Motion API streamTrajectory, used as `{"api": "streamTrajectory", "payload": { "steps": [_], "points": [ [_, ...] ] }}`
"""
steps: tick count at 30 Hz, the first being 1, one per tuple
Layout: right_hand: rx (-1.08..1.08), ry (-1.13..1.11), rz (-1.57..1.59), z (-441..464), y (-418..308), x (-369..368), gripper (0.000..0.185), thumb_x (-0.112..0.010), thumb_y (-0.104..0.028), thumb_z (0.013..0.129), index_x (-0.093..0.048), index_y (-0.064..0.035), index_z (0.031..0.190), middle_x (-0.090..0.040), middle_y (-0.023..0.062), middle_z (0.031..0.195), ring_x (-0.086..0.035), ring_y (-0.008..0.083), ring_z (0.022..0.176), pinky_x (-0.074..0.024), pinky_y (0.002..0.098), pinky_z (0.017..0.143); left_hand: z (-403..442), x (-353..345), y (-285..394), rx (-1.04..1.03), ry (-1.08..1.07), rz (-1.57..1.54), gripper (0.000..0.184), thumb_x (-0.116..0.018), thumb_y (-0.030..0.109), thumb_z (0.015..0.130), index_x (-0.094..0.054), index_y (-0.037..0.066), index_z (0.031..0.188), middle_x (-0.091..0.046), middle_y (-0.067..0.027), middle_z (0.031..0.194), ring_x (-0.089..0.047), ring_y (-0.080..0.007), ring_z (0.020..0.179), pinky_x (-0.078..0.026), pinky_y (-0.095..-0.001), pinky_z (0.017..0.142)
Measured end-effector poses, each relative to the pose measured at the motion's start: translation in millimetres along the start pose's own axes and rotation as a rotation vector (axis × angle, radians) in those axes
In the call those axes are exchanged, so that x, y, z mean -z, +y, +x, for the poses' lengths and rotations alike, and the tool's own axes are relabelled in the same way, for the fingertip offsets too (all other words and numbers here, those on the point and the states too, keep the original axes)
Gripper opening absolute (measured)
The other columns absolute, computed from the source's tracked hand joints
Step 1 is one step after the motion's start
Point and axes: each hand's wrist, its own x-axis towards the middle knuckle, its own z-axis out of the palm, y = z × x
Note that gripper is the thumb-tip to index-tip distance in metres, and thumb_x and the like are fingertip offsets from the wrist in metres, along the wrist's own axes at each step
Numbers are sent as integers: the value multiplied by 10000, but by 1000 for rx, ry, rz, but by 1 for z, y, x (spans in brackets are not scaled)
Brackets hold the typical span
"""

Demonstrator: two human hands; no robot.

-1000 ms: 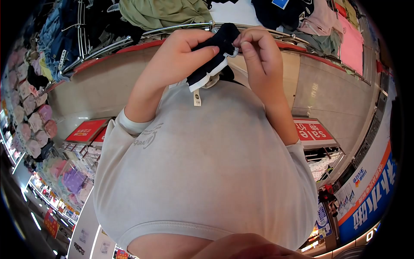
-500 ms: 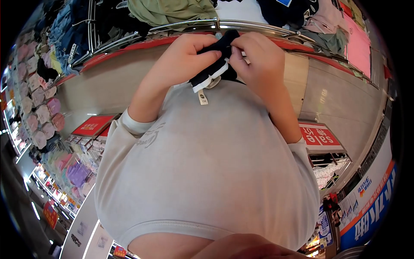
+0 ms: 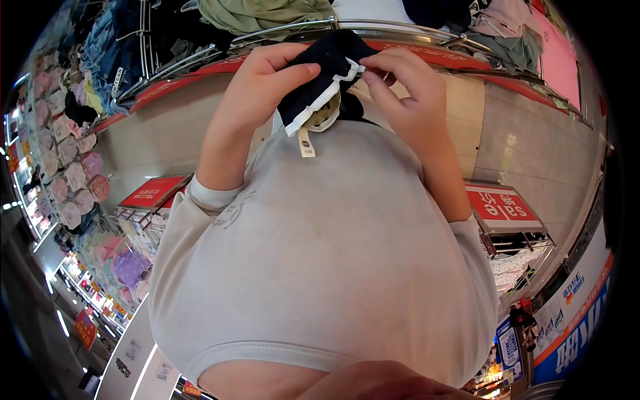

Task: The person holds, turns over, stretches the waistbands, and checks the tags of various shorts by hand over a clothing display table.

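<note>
A dark navy garment point(image 3: 313, 87) with a white edge hangs between my hands, above the grey shirt on my chest. A small cream tag point(image 3: 307, 143) marked with a size dangles from its lower edge. My left hand point(image 3: 267, 80) is closed on the dark cloth, thumb on top and fingers behind it. My right hand point(image 3: 408, 87) pinches the end of the white edge between thumb and fingertips. Beige lining shows inside the opening of the garment.
Beyond my hands runs a curved metal rail point(image 3: 287, 33) with folded clothes behind it, among them an olive garment point(image 3: 267, 13). Red sale signs point(image 3: 500, 205) stand at both sides. Rows of pale caps point(image 3: 73, 173) line the left side.
The dark garment is spread wider and its lining shows more. My right hand has moved slightly right, away from my left hand, and the white edge is stretched between them.
</note>
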Motion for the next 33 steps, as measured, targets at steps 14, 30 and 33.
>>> {"api": "streamTrajectory", "payload": {
  "steps": [14, 30, 33],
  "points": [
    [-50, -22, 56, -20, -5, -17, 73, -673, 3, 752, -664, -1, 824, -643, 63, 751, -596, 153, 623, -473, 263, 563, -21, 0, -13, -42, -13, 52, 200, -621, 62, 892, -678, -29, 1061, -681, -34, 906, -631, -74, 758, -510, -220, 652],
    [-437, -228, 942, -46, -13, -28, 61, -568, 40, 819, -620, 9, 826, -600, 57, 838, -530, 98, 702, -431, 230, 639, -43, 2, -35, 61, 8, -290, 252, -563, 29, 870, -630, -43, 1102, -693, -71, 928, -664, -109, 778, -538, -236, 697],
    [-374, -223, 1050, -49, -8, -32, 67, -556, 45, 818, -611, 10, 835, -596, 69, 850, -531, 104, 729, -432, 236, 658, -45, -1, -37, 75, 13, -312, 260, -543, 23, 865, -627, -44, 1102, -690, -79, 953, -661, -109, 795, -537, -237, 710]
  ]
}}
